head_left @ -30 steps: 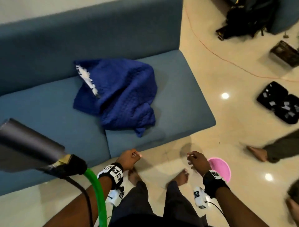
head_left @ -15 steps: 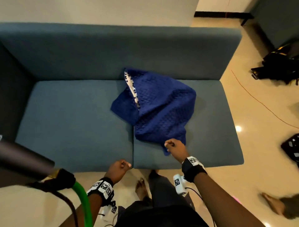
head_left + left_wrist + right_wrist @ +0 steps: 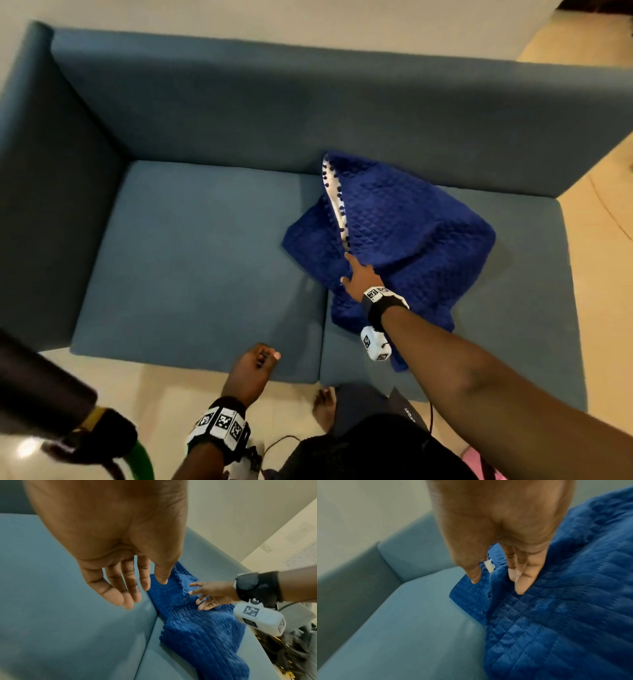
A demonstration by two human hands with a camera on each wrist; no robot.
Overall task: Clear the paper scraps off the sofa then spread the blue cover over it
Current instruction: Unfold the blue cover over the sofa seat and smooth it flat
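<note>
A dark blue quilted cover (image 3: pixel 411 233) lies crumpled on the right seat cushion of the blue-grey sofa (image 3: pixel 205 257), with a strip of its white underside showing along one fold. My right hand (image 3: pixel 358 274) reaches over the cover near that fold, fingers straight and spread, and holds nothing. In the right wrist view the fingertips (image 3: pixel 520 588) point down at the cover (image 3: pixel 565 601). My left hand (image 3: pixel 257 363) hovers at the front edge of the left cushion. Its fingers (image 3: pixel 126 588) hang relaxed and empty. No paper scraps show on the seat.
The sofa has a tall arm (image 3: pixel 51 205) on the left and a backrest (image 3: pixel 342 113) against the wall. A dark tube with a green hose (image 3: pixel 41 394) juts in at the lower left. My bare foot (image 3: pixel 323 404) stands on the cream floor by the sofa front.
My view swung from the floor to face the sofa squarely. My right hand moved forward from beside my legs onto the cover and opened out. The left hand stayed near the seat's front edge.
</note>
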